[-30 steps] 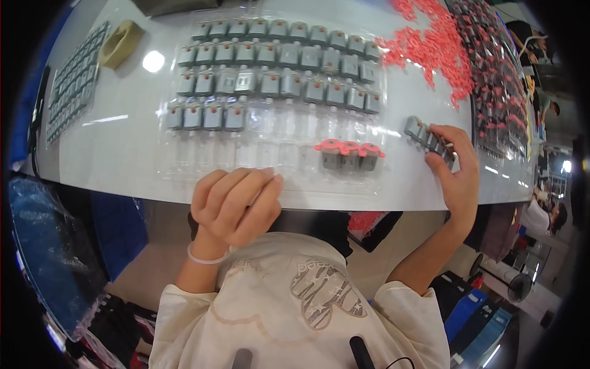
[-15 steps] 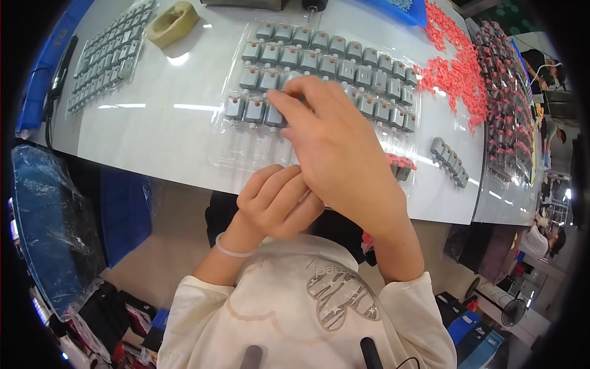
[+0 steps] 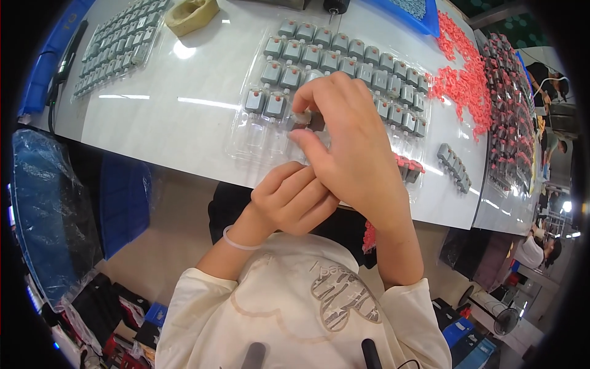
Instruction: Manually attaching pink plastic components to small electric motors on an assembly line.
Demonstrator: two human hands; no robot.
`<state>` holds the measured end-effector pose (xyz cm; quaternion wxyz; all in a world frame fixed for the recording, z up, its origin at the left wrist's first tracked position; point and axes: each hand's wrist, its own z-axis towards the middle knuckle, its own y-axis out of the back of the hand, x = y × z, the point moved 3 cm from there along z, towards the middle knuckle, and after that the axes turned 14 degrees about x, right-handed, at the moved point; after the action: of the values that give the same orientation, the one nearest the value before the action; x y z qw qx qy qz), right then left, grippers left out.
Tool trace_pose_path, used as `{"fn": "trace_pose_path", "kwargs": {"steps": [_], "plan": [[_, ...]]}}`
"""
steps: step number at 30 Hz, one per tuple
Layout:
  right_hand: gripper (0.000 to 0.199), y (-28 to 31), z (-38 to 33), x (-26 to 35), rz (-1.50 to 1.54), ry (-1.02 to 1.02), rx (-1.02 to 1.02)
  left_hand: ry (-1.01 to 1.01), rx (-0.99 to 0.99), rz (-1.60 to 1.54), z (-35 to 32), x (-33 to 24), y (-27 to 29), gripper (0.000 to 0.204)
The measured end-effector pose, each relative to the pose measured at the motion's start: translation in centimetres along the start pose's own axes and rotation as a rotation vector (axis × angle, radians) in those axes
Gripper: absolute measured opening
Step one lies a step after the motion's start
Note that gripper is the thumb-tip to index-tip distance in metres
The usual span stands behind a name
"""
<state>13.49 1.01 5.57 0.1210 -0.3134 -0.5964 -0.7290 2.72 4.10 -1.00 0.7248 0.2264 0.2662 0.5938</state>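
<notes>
A clear plastic tray (image 3: pixel 246 138) of small grey motors lies on the white table, the motors standing in rows. Over its near part is my right hand (image 3: pixel 356 141), with thumb and forefinger closed around a small motor (image 3: pixel 300 120) that looks dark and tilted. The curled fingers partly hide it. Right below, my left hand (image 3: pixel 292 200) is closed, its fingers curled against the underside of my right hand. What those fingers hold, if anything, is hidden. Beside my right wrist, motors with red caps (image 3: pixel 409 167) sit at the tray's near right corner.
A second tray of motors (image 3: pixel 120 49) lies far left, beside a yellowish ring-shaped block (image 3: pixel 192 16). Loose red parts (image 3: pixel 461 80) are heaped at the right, near a blue bin (image 3: pixel 424 24). A short row of motors (image 3: pixel 453 166) lies near the right edge.
My right thumb and forefinger have come away from the tray's near row with a motor between them. The tray and table appear slightly further right and lower in view.
</notes>
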Motion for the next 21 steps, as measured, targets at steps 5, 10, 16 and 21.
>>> {"fn": "trace_pose_path", "kwargs": {"steps": [5, 10, 16, 21], "plan": [[0.024, 0.4, 0.0, -0.3, 0.043, 0.061, -0.024, 0.003, 0.014, 0.009, 0.1, -0.1, 0.0, 0.005], [0.021, 0.0, -0.4, -0.3, 0.160, 0.036, 0.118, 0.000, 0.003, 0.010, -0.3, -0.3, -0.2, 0.002], [0.024, 0.4, -0.8, -0.6, 0.037, 0.160, 0.167, -0.013, -0.008, 0.001, -0.3, -0.3, -0.3, 0.004], [0.022, 0.5, -1.1, -0.1, -0.024, 0.176, 0.181, -0.035, -0.013, -0.004, -0.4, -0.2, -0.3, 0.005]]}}
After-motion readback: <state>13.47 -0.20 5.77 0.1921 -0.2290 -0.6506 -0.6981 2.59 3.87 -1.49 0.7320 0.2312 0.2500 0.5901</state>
